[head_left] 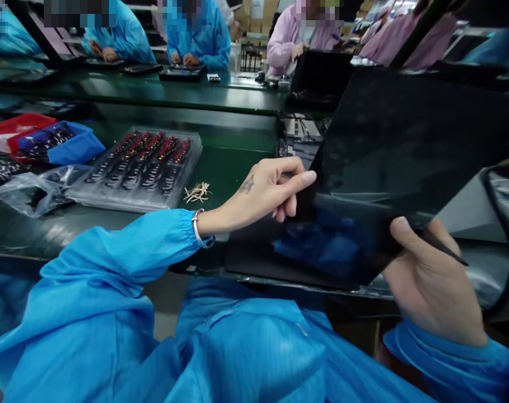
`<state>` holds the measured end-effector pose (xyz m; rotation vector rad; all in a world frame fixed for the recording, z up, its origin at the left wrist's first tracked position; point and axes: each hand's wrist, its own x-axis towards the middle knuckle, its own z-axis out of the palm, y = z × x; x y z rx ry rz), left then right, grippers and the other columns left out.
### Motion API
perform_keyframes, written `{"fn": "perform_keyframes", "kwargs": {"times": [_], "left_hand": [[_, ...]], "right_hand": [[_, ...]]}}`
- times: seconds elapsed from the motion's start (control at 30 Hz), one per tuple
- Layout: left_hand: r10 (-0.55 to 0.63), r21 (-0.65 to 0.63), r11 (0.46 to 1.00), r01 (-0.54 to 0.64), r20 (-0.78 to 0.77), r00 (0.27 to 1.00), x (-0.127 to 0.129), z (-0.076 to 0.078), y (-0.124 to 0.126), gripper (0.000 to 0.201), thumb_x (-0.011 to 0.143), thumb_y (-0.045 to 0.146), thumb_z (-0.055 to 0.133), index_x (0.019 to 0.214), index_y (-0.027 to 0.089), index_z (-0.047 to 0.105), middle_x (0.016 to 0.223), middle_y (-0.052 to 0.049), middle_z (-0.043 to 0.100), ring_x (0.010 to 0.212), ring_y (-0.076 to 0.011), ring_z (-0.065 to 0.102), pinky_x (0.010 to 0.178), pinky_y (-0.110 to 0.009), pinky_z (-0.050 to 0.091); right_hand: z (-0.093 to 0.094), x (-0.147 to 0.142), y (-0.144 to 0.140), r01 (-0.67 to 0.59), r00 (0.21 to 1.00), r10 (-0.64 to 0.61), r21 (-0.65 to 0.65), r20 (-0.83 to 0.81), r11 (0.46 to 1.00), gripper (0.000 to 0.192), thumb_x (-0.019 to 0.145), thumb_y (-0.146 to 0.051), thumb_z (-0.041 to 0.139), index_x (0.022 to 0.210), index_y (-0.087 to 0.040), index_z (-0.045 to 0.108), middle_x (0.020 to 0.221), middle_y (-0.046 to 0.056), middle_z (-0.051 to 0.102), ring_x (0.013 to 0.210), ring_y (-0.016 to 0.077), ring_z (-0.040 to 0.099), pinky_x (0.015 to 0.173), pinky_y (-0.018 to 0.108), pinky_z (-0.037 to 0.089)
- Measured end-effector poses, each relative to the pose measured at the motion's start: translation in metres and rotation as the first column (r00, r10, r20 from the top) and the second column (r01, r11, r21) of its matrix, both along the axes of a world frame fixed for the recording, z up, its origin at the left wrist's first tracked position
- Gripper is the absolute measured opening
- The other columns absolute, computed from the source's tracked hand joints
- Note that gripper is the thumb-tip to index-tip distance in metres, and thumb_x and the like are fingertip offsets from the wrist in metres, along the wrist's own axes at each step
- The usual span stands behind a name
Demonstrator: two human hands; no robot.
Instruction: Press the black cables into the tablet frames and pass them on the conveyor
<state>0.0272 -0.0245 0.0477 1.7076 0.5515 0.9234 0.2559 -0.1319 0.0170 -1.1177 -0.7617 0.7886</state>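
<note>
A large, flat, black glossy screen panel (pixel 388 157) is held tilted up in front of me on the right. My left hand (pixel 275 187) is at its left edge, thumb and forefinger pinched together there and the other fingers curled. Around the panel's lower right edge, my right hand (pixel 434 280) is closed with the thumb on the front face and fingers behind. Under the panel, a flat black piece (pixel 258 254) lies at the bench's front edge. Whatever is behind the panel is mostly hidden.
Left on the green bench (pixel 237 162) are a clear tray of small red-and-black parts (pixel 145 168), a blue bin (pixel 75 143), a red bin (pixel 23 126), a plastic bag (pixel 40 190) and short tan strips (pixel 197 192). A black cable (pixel 500 224) curves at right. Several co-workers sit opposite.
</note>
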Motion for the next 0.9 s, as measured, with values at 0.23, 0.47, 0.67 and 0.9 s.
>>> {"fn": "perform_keyframes", "kwargs": {"times": [0.23,0.47,0.67,0.9], "left_hand": [[-0.014,-0.312,0.95,0.004,-0.029,0.999,0.001,-0.024,0.011,0.053,0.101,0.062,0.063,0.076,0.019,0.044,0.054,0.002,0.066,0.037,-0.0054,0.057,0.039,-0.012,0.039],[0.014,-0.448,0.892,-0.061,-0.108,0.994,0.003,-0.029,0.017,0.047,0.104,0.051,0.062,0.076,0.018,0.044,0.052,0.002,0.064,0.036,-0.0041,0.054,0.039,-0.012,0.036],[0.027,-0.462,0.884,-0.077,-0.115,0.993,0.005,-0.034,0.018,0.048,0.104,0.051,0.062,0.074,0.018,0.044,0.051,0.002,0.064,0.035,-0.004,0.054,0.039,-0.012,0.037],[-0.088,-0.329,0.942,0.066,-0.052,0.995,-0.002,-0.024,0.031,0.039,0.099,0.043,0.075,0.085,0.016,0.051,0.066,-0.003,0.074,0.053,-0.0113,0.071,0.051,-0.016,0.053]], "right_hand": [[-0.012,0.005,0.002,-0.184,0.982,0.189,-0.158,0.021,0.97,0.021,0.091,-0.034,0.08,0.112,-0.03,0.081,0.138,0.004,0.073,0.131,0.0281,0.069,0.12,0.05,0.054],[-0.028,0.018,0.009,-0.309,0.945,0.323,-0.189,0.046,0.932,0.029,0.1,-0.034,0.069,0.127,-0.03,0.077,0.128,0.006,0.077,0.125,0.0283,0.072,0.117,0.051,0.055],[-0.036,0.021,0.01,-0.344,0.927,0.367,-0.221,0.077,0.913,0.029,0.102,-0.038,0.066,0.126,-0.028,0.077,0.123,0.007,0.079,0.12,0.0279,0.075,0.115,0.05,0.057],[0.008,0.021,0.019,-0.09,0.842,0.094,-0.034,0.532,0.995,0.023,0.097,-0.038,0.073,0.116,-0.028,0.081,0.119,0.005,0.08,0.128,0.0296,0.07,0.123,0.055,0.045]]}}
